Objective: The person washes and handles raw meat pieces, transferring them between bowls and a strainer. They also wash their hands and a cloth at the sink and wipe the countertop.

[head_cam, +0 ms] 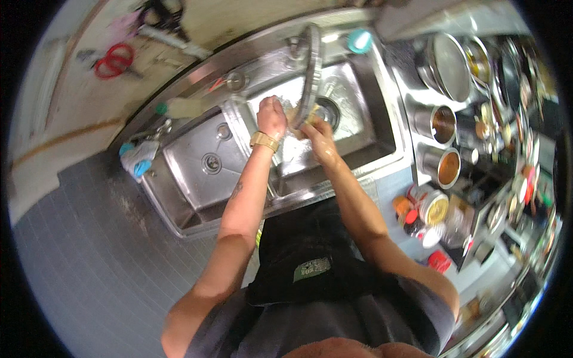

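Note:
My left hand (271, 118), with a gold-coloured watch (264, 141) at the wrist, is over the right basin of a stainless steel double sink (286, 197). Its fingers are bent; whether they hold anything cannot be told. My right hand (320, 138) is close beside it, under the end of the curved faucet spout (312, 71), its fingers around something yellowish and blurred that I cannot name. The skin of the right hand and wrist looks wet. Part of the drain (328, 112) shows behind the spout and the right hand.
A teal-capped container (360, 41) stands at the sink's back corner. A cloth (139, 156) lies at the left end. Right of the sink are a large metal pot (452, 67), steel containers of brown (443, 124) and orange contents (448, 168), and several jars. Red-handled scissors (114, 61) are at upper left.

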Demonstrator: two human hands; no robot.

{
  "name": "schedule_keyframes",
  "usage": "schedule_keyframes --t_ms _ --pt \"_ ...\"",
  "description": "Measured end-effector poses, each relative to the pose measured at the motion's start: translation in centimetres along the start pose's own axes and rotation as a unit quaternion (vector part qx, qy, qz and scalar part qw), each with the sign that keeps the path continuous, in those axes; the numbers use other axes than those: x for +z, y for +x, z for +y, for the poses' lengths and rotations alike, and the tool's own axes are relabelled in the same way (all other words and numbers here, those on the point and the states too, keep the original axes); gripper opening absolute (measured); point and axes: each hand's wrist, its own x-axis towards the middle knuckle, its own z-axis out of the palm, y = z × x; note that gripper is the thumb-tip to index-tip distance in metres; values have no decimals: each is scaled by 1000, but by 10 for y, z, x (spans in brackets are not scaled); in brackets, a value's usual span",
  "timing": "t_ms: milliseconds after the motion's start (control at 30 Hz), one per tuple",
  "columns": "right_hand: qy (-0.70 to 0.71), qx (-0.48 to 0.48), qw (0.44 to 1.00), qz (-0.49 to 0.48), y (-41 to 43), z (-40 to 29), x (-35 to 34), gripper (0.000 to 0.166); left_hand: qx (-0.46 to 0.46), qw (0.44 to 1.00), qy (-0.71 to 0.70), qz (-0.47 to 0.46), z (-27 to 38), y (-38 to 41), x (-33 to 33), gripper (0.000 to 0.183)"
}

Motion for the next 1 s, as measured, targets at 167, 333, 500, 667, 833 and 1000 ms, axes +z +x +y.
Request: schedule_keyframes --t_ms 167,333,500,667,833,1000 --pt "-143 -89 980 -106 -19 -39 14 27 176 873 452 -61 1 -37 0 57" --pt "-182 -97 951 -229 64 24 23 49 206 891 398 68 -38 -72 89 36" --pt "-466 -325 798 -202 99 91 -15 39 145 869 469 62 -28 -55 62 36" --pt "-495 -115 836 -207 84 46 31 37 211 872 441 -31 -51 -73 72 45" --pt "-473 -306 811 -159 82 66 8 28 127 884 345 -288 6 -54 -10 49" --pt "-313 -246 917 16 45 43 28 23 -231 830 -458 -219 -64 -11 16 34"
